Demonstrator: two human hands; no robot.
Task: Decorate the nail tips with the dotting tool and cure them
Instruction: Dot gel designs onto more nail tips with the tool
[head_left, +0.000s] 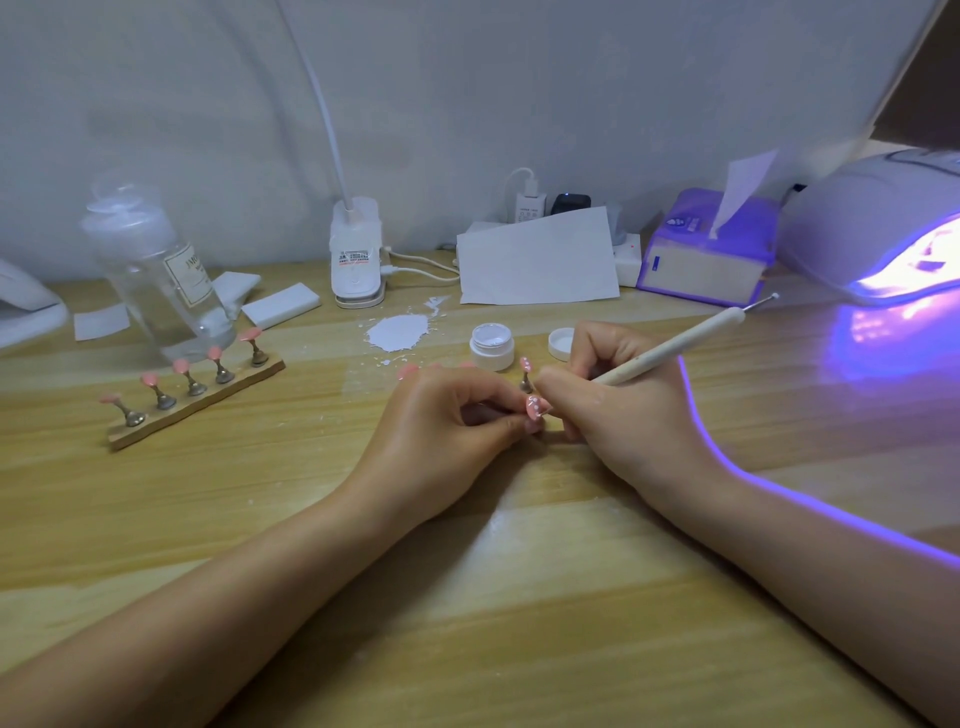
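At the table's middle, my left hand (457, 415) pinches a pink nail tip (534, 406) that carries white dots. My right hand (618, 395) grips the white dotting tool (675, 349) like a pen, its lower end at the tip and its upper metal ball pointing toward the lamp. Another dotted pink tip on a small stand (525, 371) sits just behind my fingers. A wooden holder (197, 402) at the left bears several plain pink tips on metal stands. An open white paint jar (492, 345) and its lid (561, 343) stand behind my hands.
A lit UV curing lamp (878, 228) glows purple at the right. A tissue box (706, 249), white paper (540, 260), a desk-lamp base (357, 254) and a clear bottle (156, 270) line the back. A white paint smear (397, 332) marks the table.
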